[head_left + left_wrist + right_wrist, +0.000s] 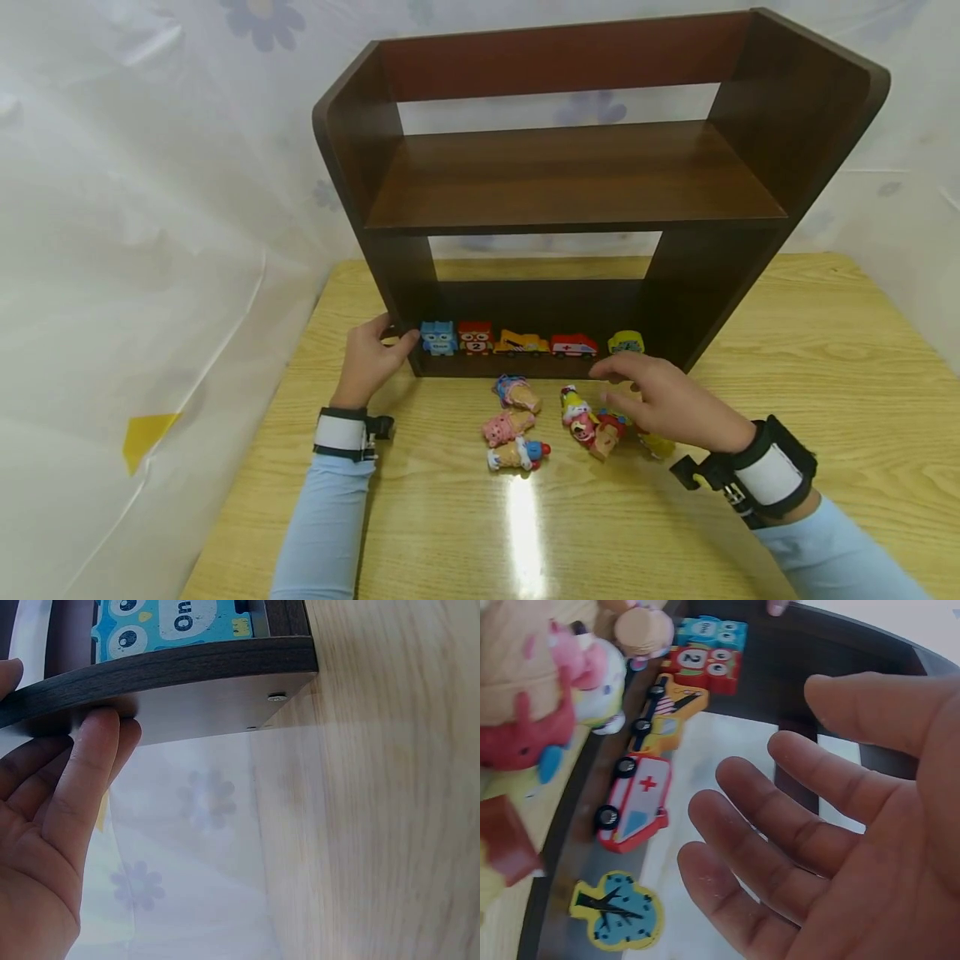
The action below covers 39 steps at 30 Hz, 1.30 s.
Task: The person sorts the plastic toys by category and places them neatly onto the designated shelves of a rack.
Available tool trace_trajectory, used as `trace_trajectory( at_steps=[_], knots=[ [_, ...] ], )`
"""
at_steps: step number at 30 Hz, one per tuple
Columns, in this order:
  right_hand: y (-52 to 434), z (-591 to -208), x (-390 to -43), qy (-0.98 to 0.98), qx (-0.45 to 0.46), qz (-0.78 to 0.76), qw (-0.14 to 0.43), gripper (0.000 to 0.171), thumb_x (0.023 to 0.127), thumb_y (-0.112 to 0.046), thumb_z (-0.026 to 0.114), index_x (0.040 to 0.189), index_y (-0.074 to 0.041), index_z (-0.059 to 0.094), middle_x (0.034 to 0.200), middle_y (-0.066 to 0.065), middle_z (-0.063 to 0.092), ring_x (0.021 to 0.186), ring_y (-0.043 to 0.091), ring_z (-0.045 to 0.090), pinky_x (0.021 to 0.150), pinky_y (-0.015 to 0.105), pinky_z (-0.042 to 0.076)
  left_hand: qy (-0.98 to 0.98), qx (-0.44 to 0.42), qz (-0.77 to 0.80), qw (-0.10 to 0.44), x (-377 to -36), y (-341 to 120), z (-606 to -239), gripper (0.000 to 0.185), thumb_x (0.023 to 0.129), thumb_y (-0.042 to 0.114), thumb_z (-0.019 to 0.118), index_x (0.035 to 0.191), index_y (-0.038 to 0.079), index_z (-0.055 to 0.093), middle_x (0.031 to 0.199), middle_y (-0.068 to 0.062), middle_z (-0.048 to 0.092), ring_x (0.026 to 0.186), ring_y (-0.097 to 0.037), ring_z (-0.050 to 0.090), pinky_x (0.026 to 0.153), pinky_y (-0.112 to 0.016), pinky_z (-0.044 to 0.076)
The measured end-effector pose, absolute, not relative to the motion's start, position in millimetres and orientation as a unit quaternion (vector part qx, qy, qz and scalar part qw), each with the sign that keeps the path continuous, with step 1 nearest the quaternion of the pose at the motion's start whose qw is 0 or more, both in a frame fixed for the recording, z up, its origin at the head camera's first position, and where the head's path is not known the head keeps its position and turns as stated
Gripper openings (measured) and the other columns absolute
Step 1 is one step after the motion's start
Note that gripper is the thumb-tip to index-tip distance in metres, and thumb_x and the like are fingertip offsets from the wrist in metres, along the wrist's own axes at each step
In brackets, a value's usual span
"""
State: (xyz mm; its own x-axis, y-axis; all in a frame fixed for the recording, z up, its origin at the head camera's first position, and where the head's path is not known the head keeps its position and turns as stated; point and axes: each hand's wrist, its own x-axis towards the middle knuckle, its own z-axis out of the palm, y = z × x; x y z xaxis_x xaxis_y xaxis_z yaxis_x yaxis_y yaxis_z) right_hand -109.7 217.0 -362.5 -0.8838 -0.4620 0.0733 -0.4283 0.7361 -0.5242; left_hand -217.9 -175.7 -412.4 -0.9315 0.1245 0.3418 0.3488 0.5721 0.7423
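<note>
A dark wooden shelf (577,179) stands on the table. My left hand (375,350) grips the front edge of its left side panel (210,682) near the bottom, fingers (94,761) on the outer face. The bottom board carries a row of flat toys: a blue owl block (438,337), a red owl block (476,337), a yellow truck (521,342), an ambulance (573,345) and a clock tree (626,342). My right hand (637,392) hovers open and holds nothing, just in front of the ambulance (634,802) and clock tree (619,911), above several ice-cream cone toys (517,425).
The shelf's upper board (570,192) is bare. The cone toys lie scattered on the wooden table (825,375) in front of the shelf, some under my right hand. A translucent flowered curtain (150,208) hangs at the left and behind.
</note>
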Motion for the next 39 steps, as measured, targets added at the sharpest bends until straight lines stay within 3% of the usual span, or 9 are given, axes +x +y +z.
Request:
trace_trajectory(
  at_steps=[8, 15, 22, 28, 33, 36, 39],
  knots=[
    [218, -383, -109, 0.946, -0.243, -0.21, 0.042, 0.033, 0.092, -0.019, 0.069, 0.122, -0.005, 0.066, 0.12, 0.01, 0.069, 0.112, 0.03, 0.065, 0.092, 0.049, 0.056, -0.878, -0.14, -0.439, 0.13, -219, -175, -411, 0.026, 0.088, 0.02, 0.07, 0.106, 0.002, 0.072, 0.103, -0.019, 0.075, 0.101, -0.036, 0.073, 0.075, -0.049, 0.062],
    [218, -399, -109, 0.954, -0.255, -0.154, 0.033, 0.042, 0.088, -0.029, 0.073, 0.121, -0.004, 0.066, 0.111, 0.01, 0.069, 0.097, 0.024, 0.067, 0.079, 0.043, 0.058, -0.879, -0.141, -0.437, 0.13, -220, -175, -412, 0.029, 0.089, 0.02, 0.07, 0.111, 0.002, 0.072, 0.107, -0.019, 0.075, 0.102, -0.036, 0.072, 0.075, -0.048, 0.062],
    [220, -406, -104, 0.97, -0.221, -0.088, 0.053, 0.061, 0.082, -0.051, 0.073, 0.121, -0.005, 0.066, 0.117, 0.015, 0.067, 0.109, 0.037, 0.062, 0.087, 0.057, 0.054, -0.879, -0.138, -0.439, 0.126, -220, -175, -412, 0.029, 0.089, 0.021, 0.07, 0.111, 0.001, 0.071, 0.108, -0.019, 0.074, 0.103, -0.036, 0.072, 0.076, -0.049, 0.062],
    [217, -410, -102, 0.976, -0.192, -0.066, 0.077, 0.066, 0.079, -0.063, 0.071, 0.118, -0.009, 0.069, 0.113, 0.013, 0.068, 0.11, 0.037, 0.059, 0.084, 0.061, 0.049, -0.879, -0.14, -0.438, 0.125, -219, -176, -413, 0.029, 0.089, 0.021, 0.07, 0.11, 0.002, 0.071, 0.107, -0.019, 0.074, 0.103, -0.036, 0.072, 0.075, -0.049, 0.062],
    [216, -413, -102, 0.976, -0.191, -0.079, 0.063, 0.064, 0.077, -0.06, 0.074, 0.117, -0.01, 0.069, 0.112, 0.011, 0.068, 0.112, 0.036, 0.059, 0.087, 0.063, 0.046, -0.878, -0.14, -0.439, 0.126, -218, -176, -413, 0.03, 0.089, 0.021, 0.07, 0.112, 0.002, 0.071, 0.107, -0.018, 0.074, 0.103, -0.036, 0.072, 0.075, -0.049, 0.062],
    [216, -416, -101, 0.973, -0.207, -0.095, 0.029, 0.061, 0.075, -0.054, 0.079, 0.118, -0.011, 0.069, 0.111, 0.008, 0.068, 0.113, 0.035, 0.057, 0.092, 0.065, 0.044, -0.878, -0.139, -0.44, 0.126, -218, -177, -413, 0.03, 0.089, 0.021, 0.07, 0.113, 0.002, 0.071, 0.108, -0.018, 0.074, 0.103, -0.036, 0.072, 0.075, -0.049, 0.062],
    [214, -416, -99, 0.964, -0.241, -0.114, -0.013, 0.058, 0.074, -0.045, 0.084, 0.119, -0.011, 0.069, 0.108, 0.006, 0.068, 0.108, 0.03, 0.057, 0.094, 0.058, 0.046, -0.878, -0.139, -0.441, 0.126, -219, -177, -414, 0.031, 0.089, 0.021, 0.069, 0.113, 0.002, 0.071, 0.108, -0.018, 0.074, 0.104, -0.036, 0.072, 0.076, -0.049, 0.062]
  ],
)
